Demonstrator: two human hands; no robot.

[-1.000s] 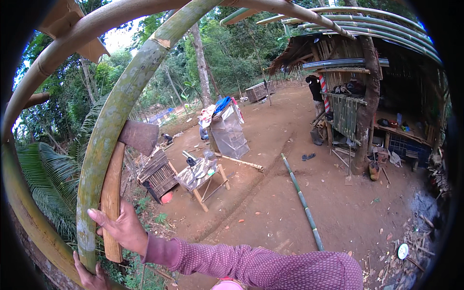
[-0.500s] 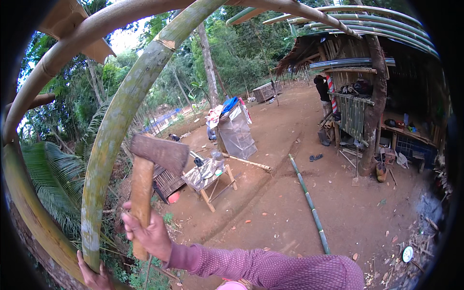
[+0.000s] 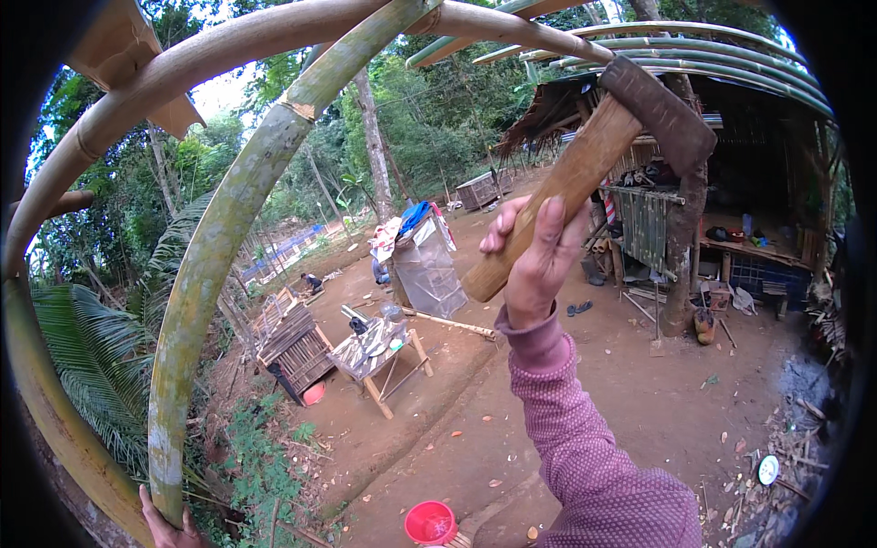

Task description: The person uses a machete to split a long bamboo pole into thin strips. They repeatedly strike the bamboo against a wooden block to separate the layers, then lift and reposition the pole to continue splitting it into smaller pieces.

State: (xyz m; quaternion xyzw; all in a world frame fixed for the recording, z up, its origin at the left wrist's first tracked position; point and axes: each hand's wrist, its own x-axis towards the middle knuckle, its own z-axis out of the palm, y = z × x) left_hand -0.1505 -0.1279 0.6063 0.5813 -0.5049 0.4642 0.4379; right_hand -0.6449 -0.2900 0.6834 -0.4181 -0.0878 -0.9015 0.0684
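Mottled green-yellow bamboo makes up the long bamboo pole (image 3: 215, 247) that bows from the lower left of the frame to the top centre, where it meets a tan bamboo beam (image 3: 265, 30). A pale cut patch (image 3: 303, 110) shows on its upper stretch, so some cutting there looks done; below that, the visible skin seems whole and the pole is in one piece. The right hand (image 3: 544, 256) wraps firmly round the wooden handle of a hatchet (image 3: 585, 160), whose head is at the upper right, well apart from the pole. The left hand (image 3: 171, 532), partly cut off at the lower left, clasps the pole's lower stretch. Whether the upper end is fastened, or that remains undone, I cannot tell.
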